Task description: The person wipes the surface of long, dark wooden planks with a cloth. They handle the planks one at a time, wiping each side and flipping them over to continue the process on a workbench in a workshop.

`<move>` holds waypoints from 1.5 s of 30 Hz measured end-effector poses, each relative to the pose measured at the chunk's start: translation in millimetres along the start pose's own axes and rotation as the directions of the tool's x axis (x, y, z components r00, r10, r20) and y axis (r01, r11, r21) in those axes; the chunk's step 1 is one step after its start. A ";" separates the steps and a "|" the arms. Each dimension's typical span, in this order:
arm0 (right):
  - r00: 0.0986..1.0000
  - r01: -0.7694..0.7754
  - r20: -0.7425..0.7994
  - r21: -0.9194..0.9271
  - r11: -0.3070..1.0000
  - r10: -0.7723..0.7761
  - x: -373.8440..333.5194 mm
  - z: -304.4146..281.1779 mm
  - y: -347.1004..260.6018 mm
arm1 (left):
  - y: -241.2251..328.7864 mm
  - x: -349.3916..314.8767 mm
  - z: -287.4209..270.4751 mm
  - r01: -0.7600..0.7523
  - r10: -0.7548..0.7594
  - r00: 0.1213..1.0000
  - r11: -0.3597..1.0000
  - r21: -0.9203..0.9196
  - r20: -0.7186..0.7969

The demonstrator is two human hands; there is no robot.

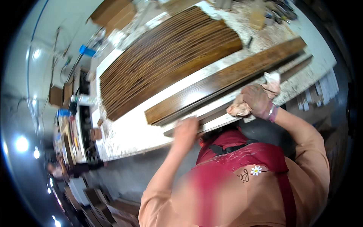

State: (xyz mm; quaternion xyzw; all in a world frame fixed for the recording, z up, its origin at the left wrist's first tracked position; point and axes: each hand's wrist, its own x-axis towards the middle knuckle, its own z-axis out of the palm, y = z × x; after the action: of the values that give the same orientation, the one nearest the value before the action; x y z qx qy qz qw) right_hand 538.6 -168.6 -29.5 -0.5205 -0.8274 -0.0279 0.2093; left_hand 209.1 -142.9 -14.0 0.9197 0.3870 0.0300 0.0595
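A long narrow wooden strip (pixel 216 115) lies along the table's near edge. Over its left end is my bare left hand (pixel 185 132), slightly blurred, its fingers curled around the strip. My right hand (pixel 258 99), in a stained glove, is closed on a crumpled pale rag (pixel 239 106), pressing it against the same strip farther right. Part of the rag sticks out beyond the fingers. Just behind the strip rests a wider, glossy brown board (pixel 223 80), touched by neither hand.
Many dark brown slats (pixel 170 56) lie side by side on the white, stained table (pixel 130 138). At the back right stand a jar of yellowish liquid (pixel 257 19) and tools. An open cardboard box (pixel 113 15) is at the back left. Another person (pixel 62 170) is far left.
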 end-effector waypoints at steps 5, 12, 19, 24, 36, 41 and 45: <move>0.997 0.031 -0.071 0.136 0.990 -0.022 -20.4 -4.5 22.1 | 36.0 57.0 19.9 -0.130 0.103 0.989 0.951 -0.279 -0.110; 0.978 -0.093 -0.198 -0.145 0.985 0.063 -46.8 -122.6 47.7 | 17.0 28.3 -105.4 -0.212 0.224 0.915 0.975 0.073 -0.335; 0.892 -0.250 -0.362 0.104 0.963 0.271 18.6 -173.0 37.3 | -79.6 -16.5 -168.6 0.084 -0.048 0.831 0.996 0.040 -0.554; 0.761 -0.371 -0.472 0.247 0.895 0.445 6.1 -156.3 61.4 | -184.3 -73.4 -126.8 0.212 -0.205 0.792 0.976 -0.056 -0.575; 0.732 -0.491 -0.357 0.313 0.813 0.580 16.5 -110.8 -35.9 | -355.3 -57.9 -17.3 0.075 -0.140 0.922 0.979 -0.189 -0.362; 0.682 -0.516 -0.337 0.407 0.754 0.649 31.7 -106.4 -62.4 | -370.8 -49.4 4.9 0.249 -0.175 0.829 0.966 0.069 -0.532; 0.804 -0.470 -0.202 0.359 0.806 0.559 72.7 -84.4 -90.9 | -289.7 -36.4 -18.5 0.029 -0.172 0.941 0.899 -0.437 -0.292</move>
State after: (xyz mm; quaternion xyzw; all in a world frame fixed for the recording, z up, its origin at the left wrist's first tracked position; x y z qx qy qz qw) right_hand 459.1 -170.6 90.3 -0.6802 -0.6063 0.0747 0.4052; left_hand -23.3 33.5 -34.4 0.8452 0.4231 0.2608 0.1962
